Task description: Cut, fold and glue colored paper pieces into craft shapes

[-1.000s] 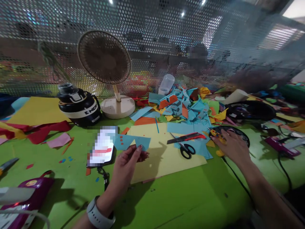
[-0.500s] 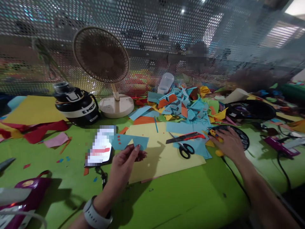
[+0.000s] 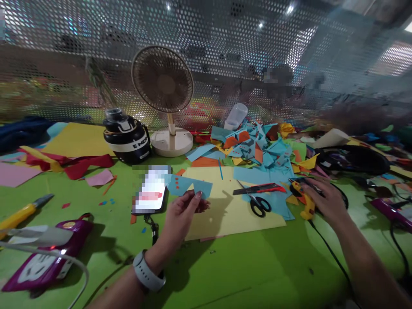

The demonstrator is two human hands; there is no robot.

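Paper [image 3: 185, 184] juts above the pinching left hand [image 3: 184, 212]; right hand [image 3: 328, 199] touches yellow tool [image 3: 309, 207], grip unclear.

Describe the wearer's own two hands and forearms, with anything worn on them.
The left hand and right hand are both ungloved, and no sleeve shows on either forearm. The left wrist wears a smooth, pale grey band with a row of small dark holes, like a watch strap; no watch face is visible. Nothing is seen on the right wrist.
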